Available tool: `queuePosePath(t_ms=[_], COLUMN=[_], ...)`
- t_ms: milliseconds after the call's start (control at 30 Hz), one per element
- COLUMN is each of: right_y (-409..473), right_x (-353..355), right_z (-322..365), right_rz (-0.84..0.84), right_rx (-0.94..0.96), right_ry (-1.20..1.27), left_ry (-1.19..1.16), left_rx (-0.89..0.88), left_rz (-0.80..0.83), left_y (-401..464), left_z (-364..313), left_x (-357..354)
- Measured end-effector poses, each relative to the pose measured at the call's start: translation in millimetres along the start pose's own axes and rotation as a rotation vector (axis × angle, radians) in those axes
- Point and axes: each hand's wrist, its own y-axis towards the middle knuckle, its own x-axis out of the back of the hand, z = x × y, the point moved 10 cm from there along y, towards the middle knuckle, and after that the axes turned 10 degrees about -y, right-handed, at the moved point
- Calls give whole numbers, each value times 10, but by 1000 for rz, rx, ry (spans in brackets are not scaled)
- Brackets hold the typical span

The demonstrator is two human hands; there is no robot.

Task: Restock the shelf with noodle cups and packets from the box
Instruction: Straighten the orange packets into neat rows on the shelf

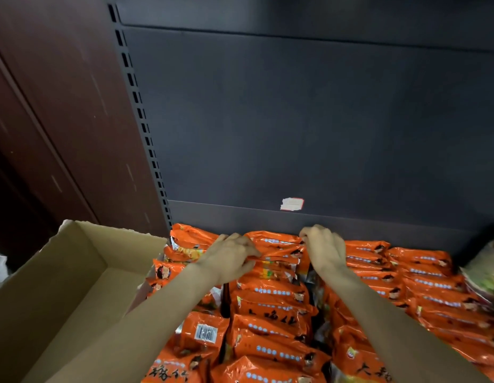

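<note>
**Both hands on the back packets of the middle row**

At the far left stands a dark red-brown wooden cabinet. In front of it, low on the left, is the open brown cardboard box, and the part of its inside that shows holds nothing.

Just right of the box, shiny orange plastic noodle packets fill the dark shelf in several rows, from the front edge up to the dark grey metal back panel. The left hand lies on the back packets of the middle row, with its fingers bent and its thumb pressing on the top edge of one packet. A small white torn sticker is on the back panel above. The right hand is at the right end of the same packets, with the fingers curled around their edge, gripping them.

At the far right edge, a pale packet with a green and red print lies beside the orange rows.
</note>
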Motion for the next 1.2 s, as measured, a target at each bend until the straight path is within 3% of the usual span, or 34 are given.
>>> queuePosePath(t_ms=[300, 400, 600, 733, 900, 1067, 1200], right_y=[-118, -182, -103, -117, -213, -253, -375], right_x=[36, -49, 63, 67, -18, 37, 98], right_z=[-125, -7, -85, -121, -35, 12, 200], right_rz=[-32, 51, -54, -43, 34, -10, -33], right_rx=[138, 211, 77, 76, 116, 134, 254], right_ry=[145, 103, -20, 61, 121, 9, 141], left_ry=[-59, -53, -89, -79, -57, -87, -186], left_rx=[9, 54, 86, -54, -73, -77, -23], left_rz=[-76, -126, -244, -153, -46, -65, -110], left_y=[104, 131, 157, 163, 121, 119, 141], left_z=[28, 83, 103, -76, -57, -98, -17], left_x=[73, 122, 263, 141, -26, 3, 95])
